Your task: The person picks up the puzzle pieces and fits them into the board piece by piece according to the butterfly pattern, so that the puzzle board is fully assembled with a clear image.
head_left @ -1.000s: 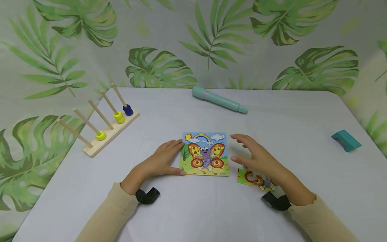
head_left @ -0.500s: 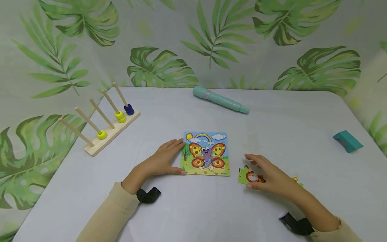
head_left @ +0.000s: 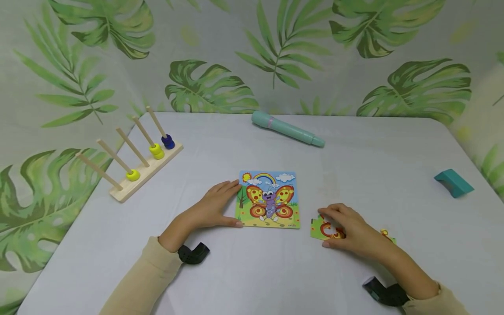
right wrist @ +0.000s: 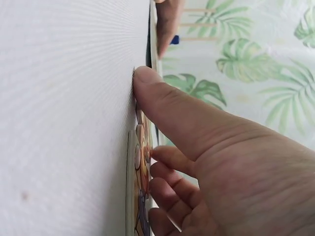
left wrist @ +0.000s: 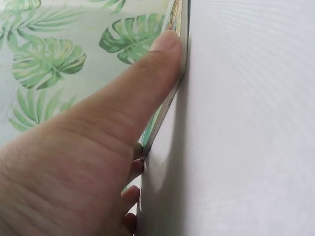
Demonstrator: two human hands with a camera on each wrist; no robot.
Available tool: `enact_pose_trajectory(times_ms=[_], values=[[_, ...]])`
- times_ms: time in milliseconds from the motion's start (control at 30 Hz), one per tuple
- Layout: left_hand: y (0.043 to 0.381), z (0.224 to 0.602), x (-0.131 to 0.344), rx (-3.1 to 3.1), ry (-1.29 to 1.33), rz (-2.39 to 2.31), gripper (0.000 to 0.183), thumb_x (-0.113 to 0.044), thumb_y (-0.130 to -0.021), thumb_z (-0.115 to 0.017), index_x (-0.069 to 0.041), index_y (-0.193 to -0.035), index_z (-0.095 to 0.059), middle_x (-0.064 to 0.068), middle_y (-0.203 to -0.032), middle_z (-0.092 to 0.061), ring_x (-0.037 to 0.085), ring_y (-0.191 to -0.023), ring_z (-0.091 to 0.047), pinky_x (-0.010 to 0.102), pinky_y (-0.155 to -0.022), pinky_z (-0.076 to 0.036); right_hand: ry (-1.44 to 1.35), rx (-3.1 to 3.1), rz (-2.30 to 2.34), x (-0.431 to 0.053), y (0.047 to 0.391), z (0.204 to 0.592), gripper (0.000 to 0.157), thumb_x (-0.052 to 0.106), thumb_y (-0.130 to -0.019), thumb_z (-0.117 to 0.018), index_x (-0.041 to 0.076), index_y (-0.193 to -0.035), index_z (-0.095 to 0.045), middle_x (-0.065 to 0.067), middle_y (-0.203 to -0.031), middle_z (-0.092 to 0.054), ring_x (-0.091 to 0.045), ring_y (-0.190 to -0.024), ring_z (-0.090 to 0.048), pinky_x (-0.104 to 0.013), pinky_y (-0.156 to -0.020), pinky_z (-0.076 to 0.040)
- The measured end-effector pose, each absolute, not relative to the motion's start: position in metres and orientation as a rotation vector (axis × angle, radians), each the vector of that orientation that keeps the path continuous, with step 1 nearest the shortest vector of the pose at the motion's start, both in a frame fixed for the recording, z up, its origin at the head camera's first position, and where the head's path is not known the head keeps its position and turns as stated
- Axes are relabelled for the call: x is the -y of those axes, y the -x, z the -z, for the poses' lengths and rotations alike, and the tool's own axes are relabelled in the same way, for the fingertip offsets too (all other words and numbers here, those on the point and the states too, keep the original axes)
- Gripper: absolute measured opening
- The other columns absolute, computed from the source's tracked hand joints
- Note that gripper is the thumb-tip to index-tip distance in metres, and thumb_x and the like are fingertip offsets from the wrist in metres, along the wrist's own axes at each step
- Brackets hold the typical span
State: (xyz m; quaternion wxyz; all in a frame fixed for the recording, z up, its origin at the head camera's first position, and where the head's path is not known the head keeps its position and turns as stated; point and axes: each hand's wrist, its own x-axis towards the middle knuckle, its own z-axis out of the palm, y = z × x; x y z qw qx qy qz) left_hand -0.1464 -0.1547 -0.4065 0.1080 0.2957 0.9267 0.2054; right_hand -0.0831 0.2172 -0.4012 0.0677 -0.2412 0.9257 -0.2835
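Note:
A square butterfly picture puzzle (head_left: 267,199) lies flat on the table in the head view. My left hand (head_left: 206,208) rests along its left side, fingers extended at the upper edge and thumb at the near corner. The left wrist view shows that thumb (left wrist: 165,46) lying against the board's edge. To the right, my right hand (head_left: 354,232) bends over loose jigsaw pieces (head_left: 324,229) with red swirls on green, thumb at their near side and index finger at the far side. In the right wrist view the other fingers (right wrist: 170,194) curl beside the pieces (right wrist: 141,167); the hand hides part of them.
Another puzzle piece (head_left: 387,235) shows behind the right wrist. A wooden peg stand (head_left: 147,175) with yellow and blue beads stands at left. A mint-green toy microphone (head_left: 289,129) lies at the back, and a teal arched block (head_left: 453,183) sits far right.
My right hand has moved from beside the board toward me and right, down over the loose pieces, its fingers drawing in around them. The left hand has stayed at the board.

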Motion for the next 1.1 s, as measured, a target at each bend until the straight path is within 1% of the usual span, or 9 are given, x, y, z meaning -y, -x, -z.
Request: enact_pose_trajectory(times_ms=[133,267,467,567,667,767,900,1000,1100], values=[[0.146,0.406,0.155,-2.725,-0.873,-0.609,0.103,-0.067,-0.066,-0.062,-0.009,-0.143,-0.023,0.003,-0.148,-0.015,0.025,-0.134,-0.008,0.043,-0.106,-0.009,0.725,-2.798,0.864,-0.217,0.084,0.402,0.064,0.047,-0.071,-0.071,0.013,-0.122,-0.054,-0.004,-0.117,-0.046,-0.025,-0.107,-0.040,-0.047,-0.085,-0.037],[0.146,0.405,0.155,-2.727,-0.880,-0.621,0.103,-0.065,-0.066,-0.063,-0.008,-0.142,-0.024,0.004,-0.148,-0.016,0.026,-0.134,-0.009,0.044,-0.106,-0.009,0.746,-2.804,0.875,-0.217,0.085,0.402,0.057,0.041,-0.071,-0.073,0.014,-0.117,-0.055,-0.001,-0.114,-0.047,-0.023,-0.106,-0.041,-0.044,-0.084,-0.037],[0.146,0.405,0.155,-2.726,-0.875,-0.625,0.103,-0.066,-0.066,-0.062,-0.009,-0.143,-0.024,0.004,-0.148,-0.016,0.025,-0.134,-0.008,0.044,-0.106,-0.008,0.800,-2.833,0.845,-0.217,0.085,0.402,0.054,0.034,-0.071,-0.076,0.011,-0.115,-0.054,0.001,-0.112,-0.049,-0.021,-0.103,-0.043,-0.044,-0.084,-0.037],[0.146,0.406,0.155,-2.726,-0.869,-0.617,0.104,-0.068,-0.065,-0.061,-0.010,-0.143,-0.024,0.003,-0.148,-0.016,0.024,-0.134,-0.007,0.043,-0.106,-0.009,0.808,-2.839,0.860,-0.215,0.085,0.400,0.054,0.033,-0.072,-0.075,0.011,-0.115,-0.052,0.004,-0.111,-0.050,-0.015,-0.101,-0.045,-0.039,-0.084,-0.040],[0.146,0.407,0.155,-2.726,-0.859,-0.611,0.105,-0.069,-0.065,-0.060,-0.010,-0.143,-0.023,0.002,-0.148,-0.015,0.023,-0.134,-0.007,0.043,-0.106,-0.008,0.819,-2.833,0.904,-0.211,0.084,0.393,0.054,0.032,-0.073,-0.075,0.011,-0.117,-0.051,0.008,-0.110,-0.051,-0.009,-0.097,-0.046,-0.031,-0.079,-0.044],[0.147,0.407,0.155,-2.727,-0.864,-0.617,0.105,-0.069,-0.065,-0.060,-0.010,-0.143,-0.024,0.003,-0.148,-0.016,0.024,-0.134,-0.007,0.044,-0.106,-0.009,0.850,-2.802,0.982,-0.203,0.082,0.383,0.054,0.026,-0.073,-0.076,0.011,-0.118,-0.050,0.008,-0.110,-0.051,-0.010,-0.093,-0.047,-0.025,-0.066,-0.046],[0.147,0.407,0.155,-2.728,-0.867,-0.616,0.104,-0.069,-0.065,-0.060,-0.010,-0.143,-0.024,0.003,-0.148,-0.016,0.024,-0.134,-0.008,0.044,-0.106,-0.009,0.927,-2.799,1.042,-0.184,0.081,0.369,0.055,0.023,-0.072,-0.076,0.011,-0.119,-0.051,0.008,-0.112,-0.051,-0.012,-0.095,-0.047,-0.030,-0.069,-0.047],[0.147,0.407,0.155,-2.727,-0.870,-0.618,0.104,-0.069,-0.065,-0.060,-0.009,-0.143,-0.024,0.003,-0.148,-0.015,0.024,-0.134,-0.008,0.044,-0.106,-0.009,0.982,-2.809,1.055,-0.164,0.083,0.361,0.056,0.026,-0.073,-0.075,0.011,-0.121,-0.051,0.008,-0.115,-0.051,-0.012,-0.098,-0.047,-0.037,-0.080,-0.044],[0.147,0.407,0.155,-2.726,-0.865,-0.617,0.105,-0.070,-0.065,-0.060,-0.010,-0.143,-0.023,0.003,-0.148,-0.015,0.023,-0.134,-0.007,0.044,-0.106,-0.008,0.991,-2.785,1.093,-0.141,0.087,0.357,0.057,0.028,-0.073,-0.074,0.011,-0.122,-0.050,0.005,-0.117,-0.050,-0.015,-0.104,-0.045,-0.039,-0.084,-0.042]])
